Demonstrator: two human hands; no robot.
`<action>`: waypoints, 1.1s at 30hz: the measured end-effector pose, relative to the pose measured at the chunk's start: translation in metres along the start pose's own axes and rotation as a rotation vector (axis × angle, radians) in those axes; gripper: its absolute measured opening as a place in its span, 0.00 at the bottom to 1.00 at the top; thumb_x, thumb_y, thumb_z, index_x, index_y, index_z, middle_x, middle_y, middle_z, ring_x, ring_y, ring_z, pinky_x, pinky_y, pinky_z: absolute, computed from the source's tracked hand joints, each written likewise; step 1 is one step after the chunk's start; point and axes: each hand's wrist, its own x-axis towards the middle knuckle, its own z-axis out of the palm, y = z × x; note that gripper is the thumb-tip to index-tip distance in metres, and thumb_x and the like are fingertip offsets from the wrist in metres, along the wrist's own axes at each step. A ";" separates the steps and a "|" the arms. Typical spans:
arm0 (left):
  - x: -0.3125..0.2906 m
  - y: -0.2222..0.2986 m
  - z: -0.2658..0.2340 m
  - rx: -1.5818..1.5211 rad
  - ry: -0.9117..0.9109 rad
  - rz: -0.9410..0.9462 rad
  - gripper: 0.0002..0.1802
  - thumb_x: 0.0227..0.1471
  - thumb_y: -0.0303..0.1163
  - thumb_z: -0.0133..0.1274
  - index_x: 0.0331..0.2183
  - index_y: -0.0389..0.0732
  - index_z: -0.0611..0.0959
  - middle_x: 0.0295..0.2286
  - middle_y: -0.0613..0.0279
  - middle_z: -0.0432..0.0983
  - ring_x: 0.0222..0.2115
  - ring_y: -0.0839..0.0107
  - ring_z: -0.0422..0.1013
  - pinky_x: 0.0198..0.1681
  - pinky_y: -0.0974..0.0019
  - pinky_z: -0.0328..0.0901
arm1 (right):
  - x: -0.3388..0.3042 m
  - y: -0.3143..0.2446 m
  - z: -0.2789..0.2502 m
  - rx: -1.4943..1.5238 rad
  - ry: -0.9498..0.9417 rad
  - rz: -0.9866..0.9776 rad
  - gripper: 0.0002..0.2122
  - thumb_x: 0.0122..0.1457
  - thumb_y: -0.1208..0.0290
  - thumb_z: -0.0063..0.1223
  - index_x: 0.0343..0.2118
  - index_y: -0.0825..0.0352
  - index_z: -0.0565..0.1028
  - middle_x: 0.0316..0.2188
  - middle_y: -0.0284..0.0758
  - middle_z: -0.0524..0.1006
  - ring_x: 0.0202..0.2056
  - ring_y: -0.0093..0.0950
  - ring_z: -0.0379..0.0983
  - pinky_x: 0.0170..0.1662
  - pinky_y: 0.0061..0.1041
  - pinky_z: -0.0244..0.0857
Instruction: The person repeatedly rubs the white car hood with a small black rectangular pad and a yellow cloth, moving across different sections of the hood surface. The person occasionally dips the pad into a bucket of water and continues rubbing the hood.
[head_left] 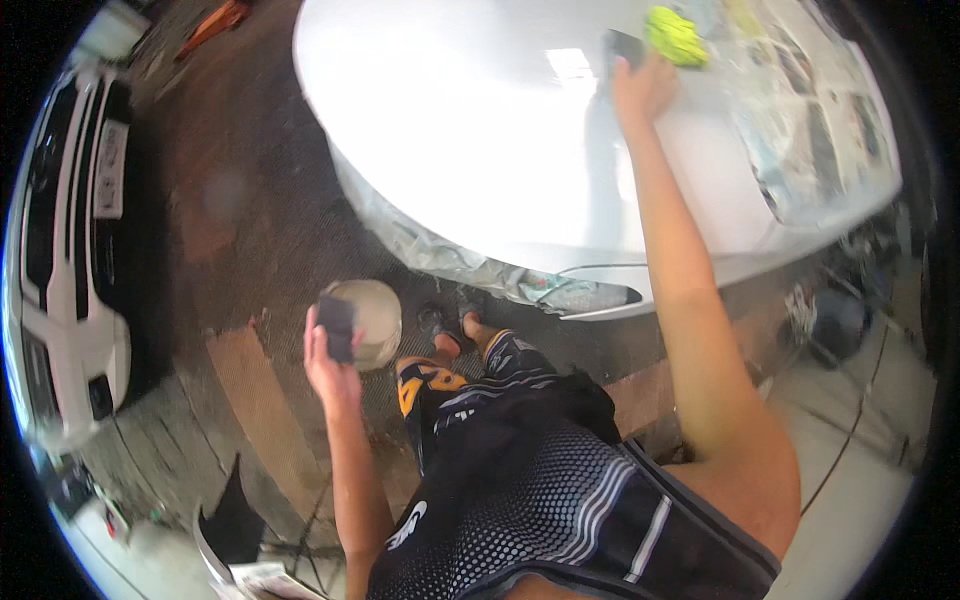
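Two hands apart: my right grip (642, 88) presses a dark pad (626, 46) flat on the far silver car panel (480, 130); my left grip (332, 362) pinches another dark block (337, 326), near, low-left.

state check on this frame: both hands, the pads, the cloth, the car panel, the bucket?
left hand: raised, grip shut on a dark pad
right hand: stretched out, pressing a dark block flat on the panel
silver car panel: glossy, far side masked with newspaper
yellow-green cloth: bunched, lying on the panel beside the right hand
pale bucket: upright on the floor, contents unclear
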 end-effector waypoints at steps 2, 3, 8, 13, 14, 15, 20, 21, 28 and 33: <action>-0.001 -0.021 0.012 -0.054 -0.030 -0.059 0.23 0.67 0.28 0.42 0.62 0.42 0.71 0.59 0.50 0.67 0.55 0.54 0.69 0.51 0.44 0.75 | -0.058 -0.022 -0.054 0.486 -0.009 -0.090 0.19 0.60 0.68 0.60 0.51 0.71 0.74 0.52 0.46 0.73 0.52 0.44 0.71 0.55 0.42 0.65; -0.003 -0.034 0.005 -0.105 0.018 -0.129 0.24 0.66 0.29 0.42 0.62 0.43 0.72 0.59 0.52 0.68 0.56 0.53 0.69 0.52 0.43 0.73 | -0.098 -0.058 -0.096 0.820 -0.194 -0.045 0.14 0.61 0.75 0.56 0.49 0.70 0.75 0.47 0.44 0.76 0.49 0.41 0.73 0.53 0.37 0.67; 0.034 -0.094 -0.040 -0.081 0.221 -0.337 0.17 0.64 0.32 0.51 0.53 0.40 0.79 0.49 0.57 0.75 0.49 0.61 0.73 0.45 0.50 0.77 | -0.314 -0.115 -0.205 1.191 -1.191 -0.325 0.08 0.61 0.77 0.54 0.43 0.66 0.79 0.42 0.40 0.80 0.46 0.39 0.78 0.50 0.35 0.71; 0.109 -0.201 -0.133 0.204 0.418 -0.360 0.15 0.65 0.37 0.53 0.48 0.38 0.80 0.40 0.59 0.78 0.33 0.69 0.76 0.26 0.62 0.77 | -0.489 -0.121 -0.184 1.170 -1.678 -0.130 0.10 0.64 0.77 0.52 0.48 0.68 0.75 0.38 0.43 0.80 0.41 0.40 0.80 0.45 0.35 0.73; 0.135 -0.231 -0.155 0.256 0.434 -0.332 0.15 0.65 0.36 0.52 0.48 0.37 0.79 0.40 0.59 0.78 0.32 0.68 0.77 0.25 0.60 0.77 | -0.518 -0.131 -0.168 1.177 -1.686 -0.109 0.10 0.64 0.76 0.51 0.48 0.67 0.75 0.39 0.44 0.80 0.42 0.42 0.79 0.45 0.37 0.73; 0.160 -0.267 -0.186 0.303 0.466 -0.310 0.15 0.65 0.36 0.51 0.48 0.35 0.79 0.39 0.59 0.78 0.32 0.67 0.77 0.24 0.59 0.77 | -0.544 -0.145 -0.149 1.146 -1.689 -0.160 0.10 0.65 0.75 0.51 0.48 0.68 0.75 0.39 0.44 0.80 0.41 0.41 0.80 0.44 0.36 0.73; 0.304 -0.401 -0.307 0.800 0.514 -0.325 0.20 0.68 0.38 0.44 0.53 0.35 0.75 0.41 0.41 0.80 0.36 0.48 0.80 0.31 0.54 0.78 | -0.724 -0.249 0.004 0.875 -1.716 -0.182 0.11 0.68 0.69 0.49 0.49 0.68 0.74 0.42 0.48 0.80 0.44 0.46 0.78 0.47 0.40 0.71; 0.341 -0.422 -0.304 0.823 0.488 -0.348 0.21 0.68 0.40 0.44 0.53 0.35 0.75 0.41 0.41 0.80 0.38 0.46 0.80 0.35 0.53 0.77 | -0.759 -0.258 0.047 0.794 -1.622 -0.209 0.12 0.67 0.68 0.49 0.49 0.69 0.74 0.42 0.49 0.79 0.44 0.47 0.78 0.48 0.41 0.71; 0.400 -0.529 -0.351 1.448 0.562 0.098 0.16 0.64 0.36 0.44 0.46 0.37 0.79 0.39 0.47 0.81 0.41 0.48 0.78 0.46 0.51 0.71 | -0.892 -0.300 0.156 0.167 -1.568 -0.778 0.15 0.62 0.71 0.49 0.50 0.68 0.74 0.57 0.46 0.71 0.59 0.43 0.66 0.61 0.40 0.62; 0.396 -0.517 -0.416 1.650 -0.009 -0.520 0.17 0.59 0.33 0.46 0.44 0.34 0.82 0.41 0.45 0.82 0.48 0.51 0.76 0.50 0.51 0.71 | -0.860 -0.320 0.121 0.072 -2.101 -0.608 0.17 0.60 0.65 0.52 0.50 0.65 0.77 0.55 0.44 0.76 0.57 0.42 0.72 0.59 0.40 0.66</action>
